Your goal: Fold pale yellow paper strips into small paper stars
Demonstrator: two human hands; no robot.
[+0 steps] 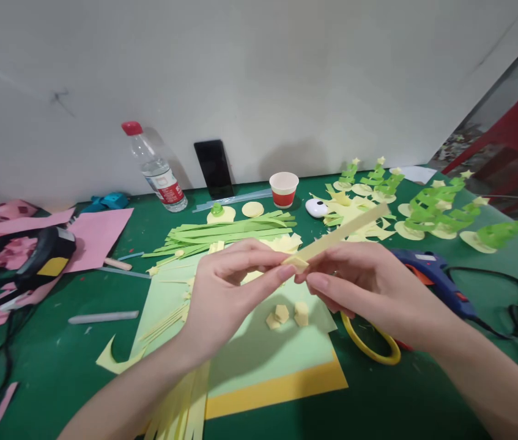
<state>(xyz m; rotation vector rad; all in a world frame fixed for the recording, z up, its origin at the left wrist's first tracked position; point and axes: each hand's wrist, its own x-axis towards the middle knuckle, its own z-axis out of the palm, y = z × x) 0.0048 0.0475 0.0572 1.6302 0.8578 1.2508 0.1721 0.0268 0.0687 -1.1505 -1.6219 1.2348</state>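
Note:
Between finger and thumb, my left hand pinches the folded end of a pale yellow paper strip. That end is a small flat fold, and the long free part slants up to the right. My right hand is closed at the fold's right side, its fingertips partly hidden behind the paper. Beneath the hands, several small folded yellow paper pentagons lie on a light green paper sheet. Loose yellow strips are at the lower left, and green strips lie behind my left hand.
Yellow-handled scissors and a blue glue gun with a black cord lie right. Green paper spirals topped with stars stand at the back right. A paper cup, phone and bottle stand along the wall. Pink paper is left.

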